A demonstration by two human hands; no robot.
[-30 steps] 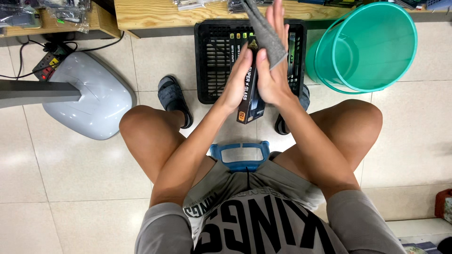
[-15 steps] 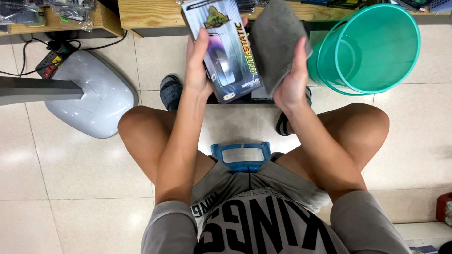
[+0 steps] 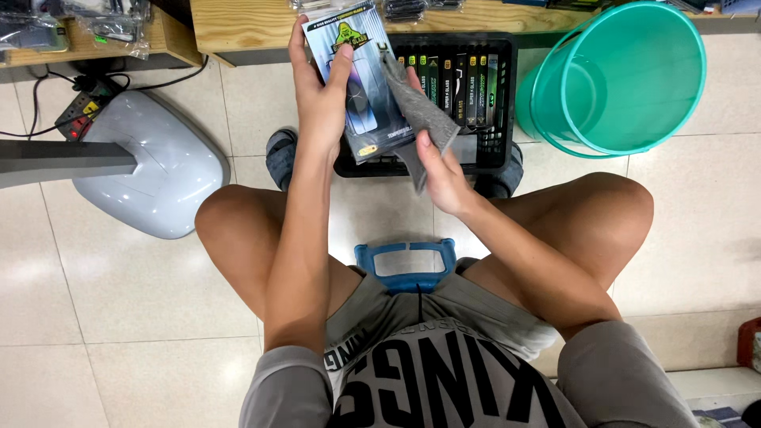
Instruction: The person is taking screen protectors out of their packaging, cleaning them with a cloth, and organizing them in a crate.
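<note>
While a round teal plastic bucket (image 3: 626, 79) stands beside a black plastic crate (image 3: 483, 119) of upright packets, the left hand (image 3: 321, 103) closes its fingers around a flat glossy retail packet (image 3: 357, 79) above the crate; the right hand (image 3: 444, 170) pinches a grey cloth (image 3: 416, 111) against the packet's edge.

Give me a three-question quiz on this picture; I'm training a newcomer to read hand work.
1. True or false: the left hand holds a flat packet.
2. What does the right hand hold? A) grey cloth B) green bucket C) blue stool
3. Where do the other packets stand?

Key: 1 true. 2 A. 3 In the black crate on the floor, in front of the person's knees.
</note>
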